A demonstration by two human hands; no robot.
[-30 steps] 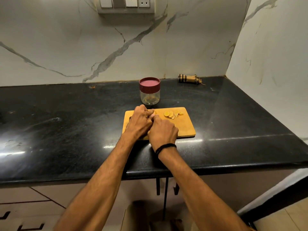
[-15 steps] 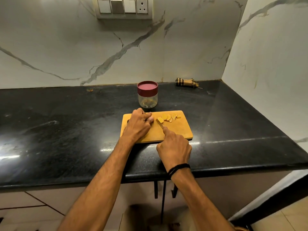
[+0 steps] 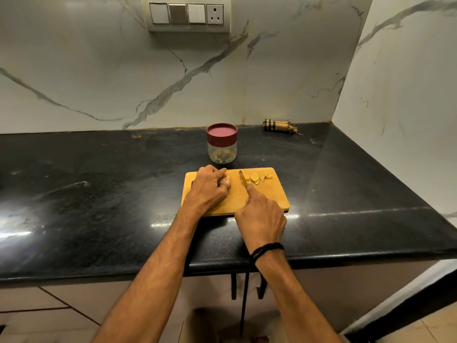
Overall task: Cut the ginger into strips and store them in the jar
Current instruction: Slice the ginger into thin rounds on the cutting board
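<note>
Where two marble walls meet, counter (image 3: 99, 194): black polished stone, carrying everything else.
Walls (image 3: 99, 70): white marble with grey veins, behind and to the right.
Switch panel (image 3: 188, 16): on the back wall, high up, with three switches and one socket.
Cutting board (image 3: 272, 199): wooden, flat on the counter near the front edge, under both hands.
Right hand (image 3: 262, 219): over the board's near edge, closed around the knife handle, forefinger stretched forward along the blade's back.
Left hand (image 3: 210, 189): on the left part of the board, fingers curled down over the ginger piece.
Jar (image 3: 222, 152): clear, upright on the counter just behind the board, its dark red lid (image 3: 221, 133) on.
Cloth roll (image 3: 278, 125): striped, lying against the back wall, right of the jar.
Knife (image 3: 243, 180): narrow blade pointing away from the person, between the left hand and the slices.
Ginger slices (image 3: 258, 177): a small yellow heap at the far right part of the board, just right of the blade.
Ginger piece (image 3: 226, 183): a pale bit at the left fingertips, mostly hidden.
Wristband (image 3: 267, 250): black cord around the right wrist.
</note>
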